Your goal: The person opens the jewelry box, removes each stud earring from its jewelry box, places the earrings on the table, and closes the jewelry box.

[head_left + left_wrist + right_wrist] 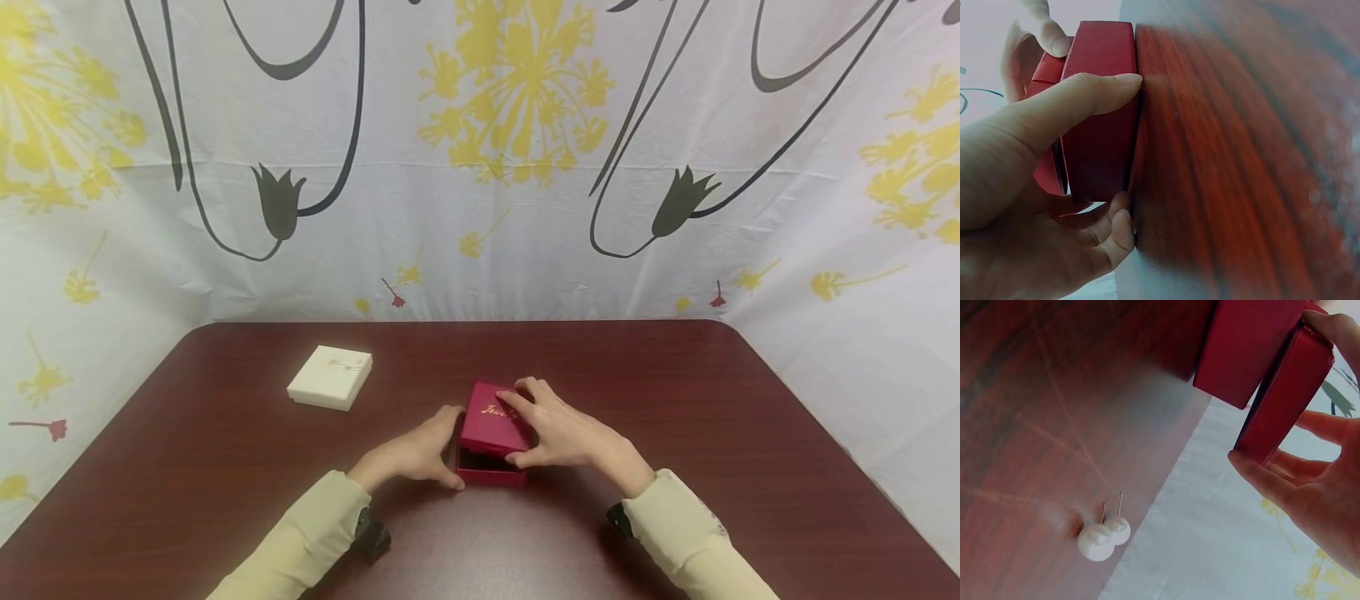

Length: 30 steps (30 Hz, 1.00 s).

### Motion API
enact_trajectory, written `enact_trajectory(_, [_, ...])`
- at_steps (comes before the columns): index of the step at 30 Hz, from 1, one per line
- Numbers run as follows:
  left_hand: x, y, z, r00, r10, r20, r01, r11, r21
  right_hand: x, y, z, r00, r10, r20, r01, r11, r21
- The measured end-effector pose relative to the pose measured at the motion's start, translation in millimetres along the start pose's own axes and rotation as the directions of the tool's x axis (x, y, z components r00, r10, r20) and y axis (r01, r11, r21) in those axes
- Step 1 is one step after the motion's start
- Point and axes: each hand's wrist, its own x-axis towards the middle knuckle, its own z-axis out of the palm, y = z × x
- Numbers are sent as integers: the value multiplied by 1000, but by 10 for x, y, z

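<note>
On the worktop (225, 467), left: white square box (330, 377), well apart, probably leaving room.
Left hand (416, 450): fingers pinching the red rectangular box base (491, 477), apparently for steadiness.
Red gold-lettered lid (480, 433): tilted over the base.
Right hand (570, 437): fingers pinching the lid's edges, likely controlling its angle.
White pearl-like stud earrings (1105, 539): loose, apart from the base.

One left hand (412, 450) and one right hand (562, 429) are present, with two sleeves (300, 542). Also counted: one table (225, 450), one red box base (491, 477), one red lid (482, 433), one white box (330, 378), two pearl studs (1096, 542).
</note>
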Motion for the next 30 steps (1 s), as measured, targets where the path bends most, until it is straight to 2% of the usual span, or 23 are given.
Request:
enact_trajectory(13, [4,-12,11,1000,9,6,-9,1000,-19,2,-73,12,999,-23,46,23,1000,-8])
enact_trajectory(30, [2,-8,0,1000,24,-6,-24,999,-39,-4,-93,8,998,-49,45,50,998,-39])
